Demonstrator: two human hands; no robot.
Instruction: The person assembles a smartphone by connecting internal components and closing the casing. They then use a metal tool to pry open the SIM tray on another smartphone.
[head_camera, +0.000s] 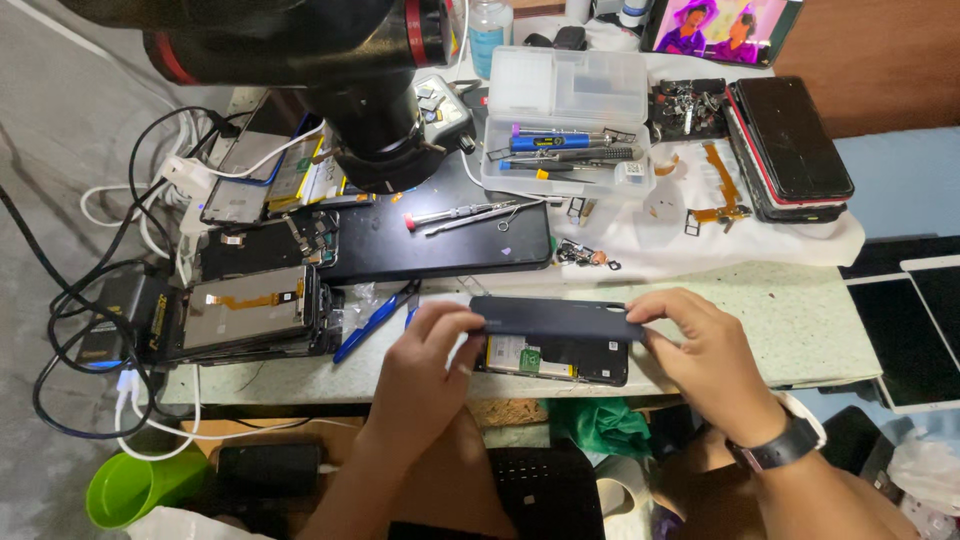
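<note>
While the fingers (462, 322) of the left hand (425, 375) pinch the left end of a long dark blue-grey phone back cover (556, 318), thumb beneath and fingertips over the top edge, the right hand (705, 355) clasps the other end the same way, so the cover is held level between both hands, lifted just above the desk (800, 320); gripping it by the two ends seems meant to keep it straight and clear of what lies under it; directly below, resting on the pale speckled desk near its front edge, lies an opened black phone body (560, 358) with a yellow-labelled battery and green board exposed, the cover hanging over its upper side, apparently lined up with it; a black wristwatch (785, 447) sits on the right wrist; to the left, a blue-handled pair of tweezers or pliers (375, 318) lies within easy reach beside a stack of opened phones with bare metal backs (250, 310); farther back a clear plastic tool box (565, 120) holds screwdrivers, and a pile of dark phones (790, 145) rests on a white cloth (640, 255); a black microscope head (375, 90) overhangs a black mat (440, 240), placed so work can slide under it; tangled black and white cables (110, 260) trail off the left edge.
</note>
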